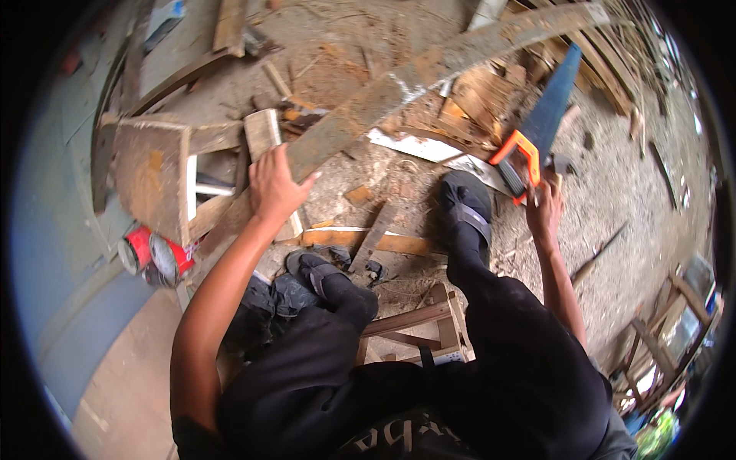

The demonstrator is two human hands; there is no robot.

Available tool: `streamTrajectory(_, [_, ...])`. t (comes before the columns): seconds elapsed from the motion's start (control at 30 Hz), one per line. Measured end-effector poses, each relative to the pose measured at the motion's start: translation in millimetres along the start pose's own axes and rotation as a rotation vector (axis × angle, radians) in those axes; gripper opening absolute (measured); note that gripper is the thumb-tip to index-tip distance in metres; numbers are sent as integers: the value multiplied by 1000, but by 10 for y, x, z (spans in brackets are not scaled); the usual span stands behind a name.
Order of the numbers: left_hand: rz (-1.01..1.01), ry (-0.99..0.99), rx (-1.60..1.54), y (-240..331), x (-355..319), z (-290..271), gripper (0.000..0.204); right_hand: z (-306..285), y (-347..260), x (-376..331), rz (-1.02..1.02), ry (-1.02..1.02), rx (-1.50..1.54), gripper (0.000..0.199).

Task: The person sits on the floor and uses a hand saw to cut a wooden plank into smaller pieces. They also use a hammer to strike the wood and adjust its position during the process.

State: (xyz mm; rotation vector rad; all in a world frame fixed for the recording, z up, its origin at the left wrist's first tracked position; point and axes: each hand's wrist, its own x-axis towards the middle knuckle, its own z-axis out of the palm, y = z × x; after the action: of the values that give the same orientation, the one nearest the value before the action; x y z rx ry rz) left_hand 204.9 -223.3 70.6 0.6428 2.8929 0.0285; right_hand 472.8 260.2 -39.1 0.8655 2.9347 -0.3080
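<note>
While a long, weathered grey wooden plank [429,84] slants from the upper right down toward the lower left, the person's left hand [274,184] is closed around its lower part, above a rough wooden bench [165,172]. Off to the right, the right hand [543,205] grips the orange handle of a hand saw with a dark blue blade [537,134], the blade pointing up and away, apart from the plank. Both feet wear dark sandals [465,201] on dirt ground littered with wood scraps [368,238]. A red and silver can [153,257] lies at the left, below the bench
</note>
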Motion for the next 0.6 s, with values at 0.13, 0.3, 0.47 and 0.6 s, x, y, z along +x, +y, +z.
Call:
streamTrajectory(0.13, [-5,-81,-37,39,25,12,83,1,-68,-345,-116,-61,34,76])
streamTrajectory(0.3, [-3,-33,-19,-5,-64,-25,85,-126,-331,-225,-25,227,31,84])
streamTrajectory(0.47, [-24,-76,-7,-23,-60,56,86,-115,-226,-68,-84,33,54,73])
streamTrajectory(0.6, [-21,-12,-12,78,7,44,87,-34,-336,-128,-50,197,-39,78])
